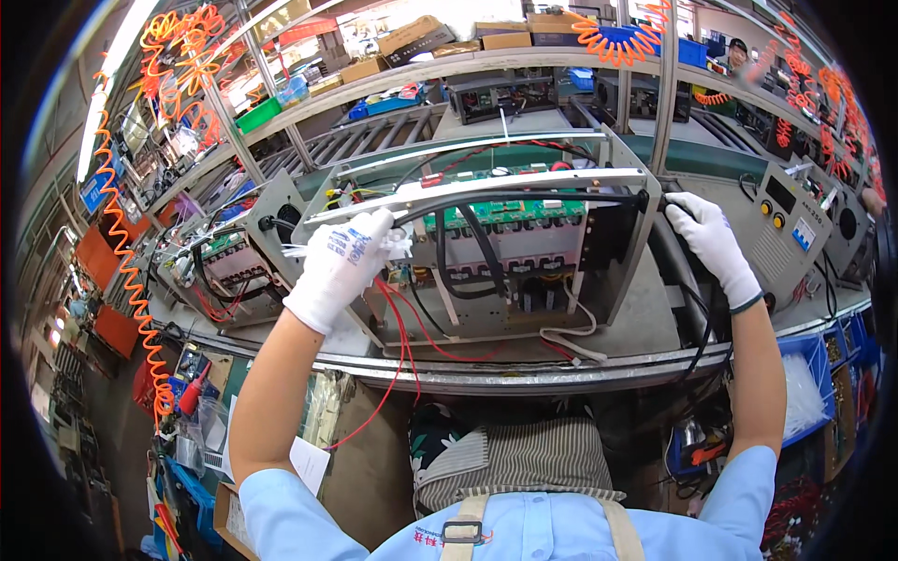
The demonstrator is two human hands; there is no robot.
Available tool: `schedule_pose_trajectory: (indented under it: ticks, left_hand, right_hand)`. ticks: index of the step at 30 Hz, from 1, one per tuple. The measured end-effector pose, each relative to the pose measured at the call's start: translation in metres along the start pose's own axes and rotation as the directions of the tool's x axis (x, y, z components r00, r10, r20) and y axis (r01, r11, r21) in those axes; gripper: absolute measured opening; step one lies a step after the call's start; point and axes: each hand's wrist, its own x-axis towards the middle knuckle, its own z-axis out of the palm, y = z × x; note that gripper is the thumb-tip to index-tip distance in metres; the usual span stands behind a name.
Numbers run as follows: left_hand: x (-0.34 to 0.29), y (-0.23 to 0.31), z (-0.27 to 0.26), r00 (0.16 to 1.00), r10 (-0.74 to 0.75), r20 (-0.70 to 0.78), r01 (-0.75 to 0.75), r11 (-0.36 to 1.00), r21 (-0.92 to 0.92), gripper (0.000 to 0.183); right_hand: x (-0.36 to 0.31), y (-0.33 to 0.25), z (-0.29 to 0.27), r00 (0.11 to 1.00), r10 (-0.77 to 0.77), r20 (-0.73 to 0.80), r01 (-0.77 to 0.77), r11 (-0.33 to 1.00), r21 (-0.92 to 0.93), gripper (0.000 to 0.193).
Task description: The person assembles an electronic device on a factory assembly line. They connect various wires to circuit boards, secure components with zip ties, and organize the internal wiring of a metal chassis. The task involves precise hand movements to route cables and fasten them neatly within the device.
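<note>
An open metal chassis [610, 292] stands in front of me, green circuit boards [510, 217] and black wiring inside it. My left hand [341, 265], in a white glove, is closed at its front left, around the end of a thick black cable [524, 195]. White plastic pieces [398, 245] stick out beside those fingers. The cable runs along the front top rail to a hole in the right side panel. Outside that panel my gloved right hand [708, 238] has its fingers curled round black cable; the fingertips are partly hidden. Thin red wires [402, 323] hang below my left hand.
Similar units stand at left [229, 252] and right [790, 224] on the roller line. A blue bin [806, 397] of white ties is at lower right. Coiled orange air hoses [122, 243] hang at the left. Cartons [416, 39] sit on the shelf above.
</note>
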Motion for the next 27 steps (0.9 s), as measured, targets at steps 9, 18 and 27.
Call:
schedule_pose_trajectory:
  ticks: [9,18,27]
  left_hand:
    - [0.005,-0.005,-0.012,0.998,0.027,-0.055,-0.026,0.999,0.019,0.023]
    - [-0.010,0.003,0.015,0.974,-0.174,-0.145,0.162,0.983,-0.086,0.019]
    - [-0.049,0.175,0.007,0.936,0.130,0.326,0.169,0.646,-0.744,0.023]
  right_hand:
    - [-0.027,-0.013,0.002,0.986,-0.123,-0.108,0.115,0.990,-0.080,0.018]
    - [-0.050,0.003,-0.003,0.981,0.165,-0.099,-0.160,0.985,0.065,0.022]
    - [-0.132,-0.123,0.075,0.826,-0.526,0.201,0.488,0.847,0.211,0.035]
